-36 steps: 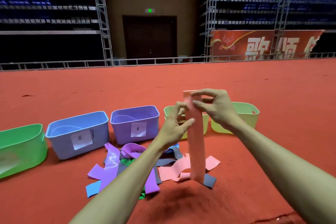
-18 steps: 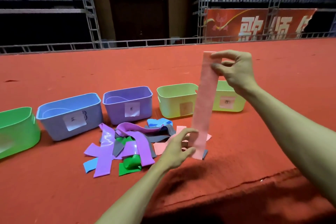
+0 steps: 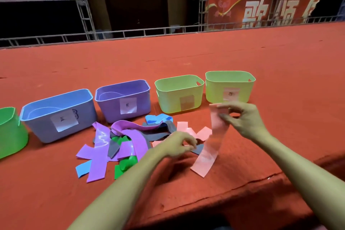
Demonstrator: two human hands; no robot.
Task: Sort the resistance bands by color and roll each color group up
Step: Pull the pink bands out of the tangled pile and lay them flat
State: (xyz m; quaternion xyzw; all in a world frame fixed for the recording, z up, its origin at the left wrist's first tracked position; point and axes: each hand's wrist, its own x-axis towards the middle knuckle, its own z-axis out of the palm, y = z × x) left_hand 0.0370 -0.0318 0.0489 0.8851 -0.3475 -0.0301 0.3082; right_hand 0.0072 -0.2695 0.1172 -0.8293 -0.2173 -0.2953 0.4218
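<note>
Pink band (image 3: 212, 145) hangs pinched at its top by the right hand (image 3: 242, 119). Left hand (image 3: 179, 145), fingers loosely curled and holding nothing, hovers at the pile's (image 3: 123, 142) 3 o'clock side.

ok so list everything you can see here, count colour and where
bins: five in a row on the red carpet; from left green, blue, purple, two yellow-green; four show a paper label
held pink band: one, hanging from the right hand, lower end on the carpet
pile of bands: count unclear, they overlap; purple, grey, blue, green, pink; in front of the bins
red banner: one, white characters, back right
dark door: one, back centre
metal railing: along the far carpet edge
right hand: pinching the pink band's top
left hand: over the pile's pink bands, grip unclear
</note>
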